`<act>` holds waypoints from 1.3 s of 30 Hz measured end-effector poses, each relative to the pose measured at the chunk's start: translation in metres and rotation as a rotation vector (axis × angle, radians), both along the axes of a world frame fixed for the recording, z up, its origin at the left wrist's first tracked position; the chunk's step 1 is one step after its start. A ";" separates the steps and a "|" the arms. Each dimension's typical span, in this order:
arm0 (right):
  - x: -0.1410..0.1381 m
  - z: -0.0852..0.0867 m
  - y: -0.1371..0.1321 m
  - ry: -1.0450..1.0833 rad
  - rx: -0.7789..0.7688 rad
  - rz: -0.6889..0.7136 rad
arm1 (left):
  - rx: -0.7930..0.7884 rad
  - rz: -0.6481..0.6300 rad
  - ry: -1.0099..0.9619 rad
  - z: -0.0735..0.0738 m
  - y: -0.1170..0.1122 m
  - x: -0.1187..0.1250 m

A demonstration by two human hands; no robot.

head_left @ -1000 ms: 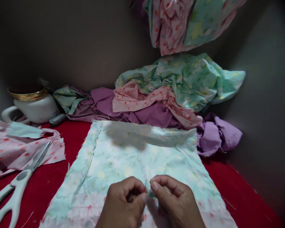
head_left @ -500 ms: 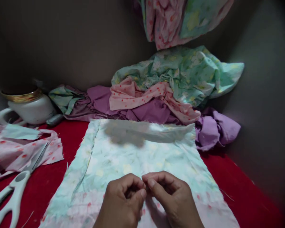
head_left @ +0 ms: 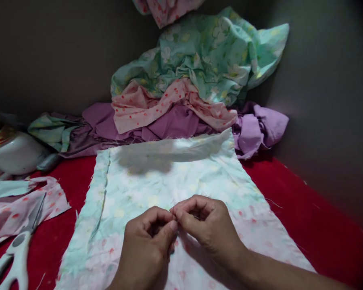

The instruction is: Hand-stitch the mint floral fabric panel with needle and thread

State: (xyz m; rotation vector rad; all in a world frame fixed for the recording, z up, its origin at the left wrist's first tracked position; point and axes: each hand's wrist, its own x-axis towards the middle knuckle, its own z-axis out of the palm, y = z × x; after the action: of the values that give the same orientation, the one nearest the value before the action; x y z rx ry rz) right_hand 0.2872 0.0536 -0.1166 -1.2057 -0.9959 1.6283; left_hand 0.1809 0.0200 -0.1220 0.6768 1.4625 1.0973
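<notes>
My left hand point(head_left: 149, 243) is closed in a pinch, thumb against forefinger. Its fingertips meet those of my right hand point(head_left: 204, 221), which pinches too. Whatever sits between the fingertips is too small to make out; a faint thin line shows near the right ones. Both hands are above a sewn cloth piece point(head_left: 157, 195), pale green floral at the far part and pink with red dots nearer me. A stitched seam runs along its left side, and its far edge is frayed.
White-handled scissors point(head_left: 19, 249) lie at the left, blades over pink dotted scraps point(head_left: 15, 211). Behind them stands a white mug point(head_left: 18, 151). Crumpled purple cloth point(head_left: 169, 123), pink dotted cloth point(head_left: 148, 108) and green floral cloth point(head_left: 199, 52) are heaped along the wall. Red cloth point(head_left: 299, 209) covers the surface.
The view has turned, so the heap, mug and scissors appear further left. My hands remain fingertip to fingertip, slightly higher in view, and more of my right forearm shows.
</notes>
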 end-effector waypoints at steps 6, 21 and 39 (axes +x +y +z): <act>0.000 0.001 0.001 0.008 -0.020 0.003 | 0.013 -0.012 -0.028 0.000 -0.001 -0.002; -0.002 -0.002 0.001 0.156 -0.056 0.036 | 0.011 -0.018 -0.017 -0.004 0.000 -0.004; -0.003 -0.010 0.000 0.240 -0.106 0.082 | -0.012 -0.052 0.020 -0.009 0.001 -0.008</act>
State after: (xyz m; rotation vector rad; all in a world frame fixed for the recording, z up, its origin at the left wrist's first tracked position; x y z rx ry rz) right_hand 0.2842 0.0534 -0.1266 -1.0194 -0.8257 1.8606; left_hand 0.1730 0.0213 -0.1312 0.7150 1.4593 1.0436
